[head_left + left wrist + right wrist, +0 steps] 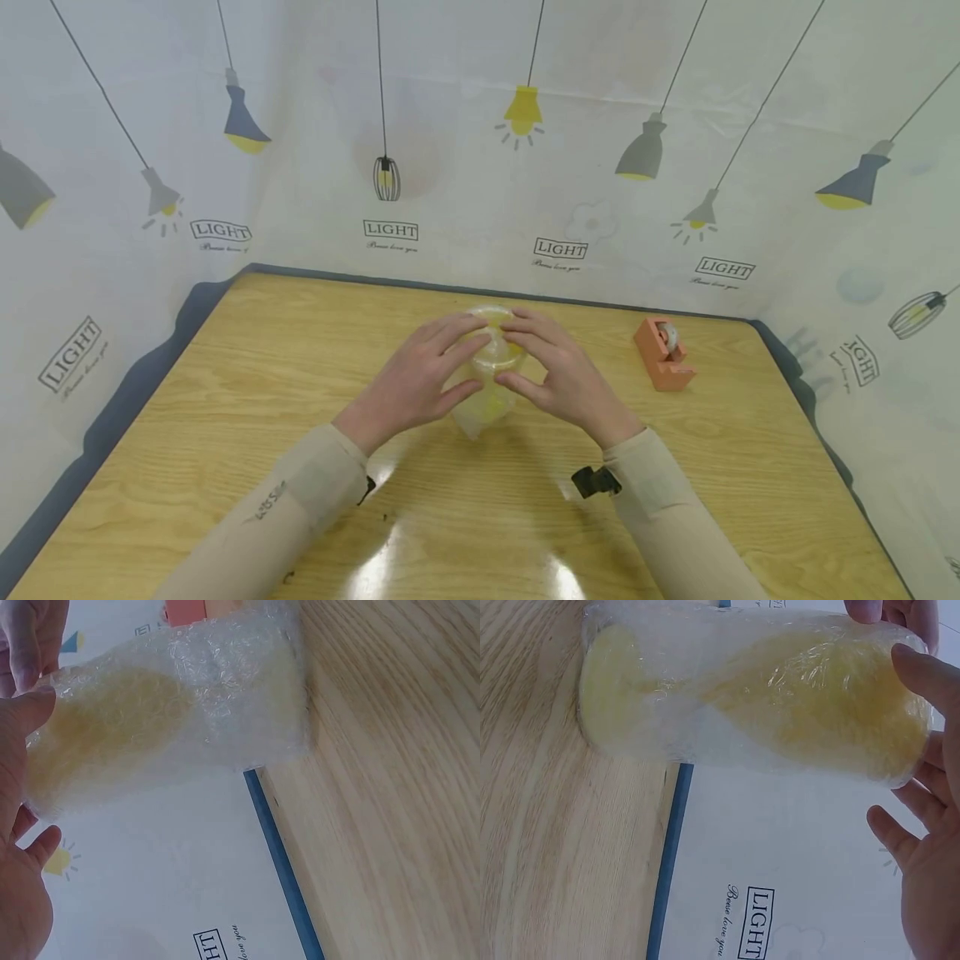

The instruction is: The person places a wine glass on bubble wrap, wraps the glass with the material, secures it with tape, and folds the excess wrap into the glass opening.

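Observation:
A yellow stemmed glass point(817, 690), wrapped in clear bubble wrap point(217, 697), stands upright on the wooden table. Its wide bowl is at the top and its round foot point(611, 690) at the bottom, as the right wrist view shows through the wrap. My left hand point(416, 375) holds the wrapped glass at its top from the left, thumb on the near side. From the right, my right hand point(566, 375) grips the same upper edge, its thumb in front and other fingers partly hidden behind. A loose corner of wrap sticks out low on the near side.
A salmon-pink tape dispenser point(663, 358) with a roll of tape stands to the right on the table point(300, 467). White cloth walls point(465, 200) printed with lamps enclose the table at the back and both sides.

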The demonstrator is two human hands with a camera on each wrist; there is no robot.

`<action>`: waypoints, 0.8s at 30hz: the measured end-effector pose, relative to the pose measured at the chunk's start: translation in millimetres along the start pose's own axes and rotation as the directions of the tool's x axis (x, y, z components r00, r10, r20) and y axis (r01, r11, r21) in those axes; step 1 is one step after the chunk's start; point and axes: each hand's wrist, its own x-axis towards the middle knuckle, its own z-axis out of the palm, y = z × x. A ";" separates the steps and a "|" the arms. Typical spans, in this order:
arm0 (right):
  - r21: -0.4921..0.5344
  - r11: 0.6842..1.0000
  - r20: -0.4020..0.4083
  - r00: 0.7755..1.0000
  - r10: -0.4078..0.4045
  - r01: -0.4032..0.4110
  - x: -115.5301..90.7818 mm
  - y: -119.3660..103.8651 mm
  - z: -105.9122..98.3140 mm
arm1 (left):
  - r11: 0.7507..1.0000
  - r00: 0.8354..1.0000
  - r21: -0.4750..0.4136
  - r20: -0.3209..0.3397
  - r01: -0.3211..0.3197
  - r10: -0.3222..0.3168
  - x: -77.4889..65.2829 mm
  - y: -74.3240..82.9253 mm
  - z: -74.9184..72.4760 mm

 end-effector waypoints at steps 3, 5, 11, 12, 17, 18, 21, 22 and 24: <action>0.002 1.000 -0.008 1.000 -0.007 0.007 -0.2 0.5 0.4 | 1.000 1.000 -0.002 -0.002 0.002 -0.002 -0.9 -0.5 -0.6; 0.004 1.000 -0.012 1.000 -0.015 0.015 -0.2 0.9 0.5 | 1.000 1.000 0.003 -0.005 0.004 -0.004 -1.4 -1.0 -1.2; 0.016 1.000 -0.019 1.000 -0.022 0.022 -1.0 2.0 0.4 | 1.000 1.000 0.014 -0.012 0.024 -0.024 -3.0 -2.2 -5.5; 0.018 1.000 -0.022 0.999 -0.023 0.023 -1.3 2.4 0.3 | 0.999 0.999 0.013 -0.013 0.029 -0.029 -3.3 -2.6 -6.5; 0.028 0.999 -0.055 0.998 -0.039 0.041 -2.7 4.5 0.1 | 0.999 0.998 0.013 -0.030 0.049 -0.048 -7.0 -6.8 -11.7; 0.031 0.999 -0.060 0.997 -0.042 0.044 -2.8 4.6 -0.1 | 0.998 0.998 0.016 -0.032 0.053 -0.052 -8.2 -7.6 -12.9; 0.025 0.998 -0.071 0.996 -0.048 0.050 -3.5 5.6 -0.8 | 0.997 0.996 0.022 -0.029 0.080 -0.079 -12.6 -10.3 -16.8; 0.020 0.999 -0.074 0.996 -0.049 0.051 -3.8 5.8 -1.6 | 0.996 0.996 0.025 -0.029 0.090 -0.089 -14.1 -11.4 -17.9; 0.013 0.999 -0.076 0.996 -0.048 0.049 -4.4 6.7 -3.2 | 0.993 0.993 0.035 -0.039 0.109 -0.108 -17.0 -13.4 -20.2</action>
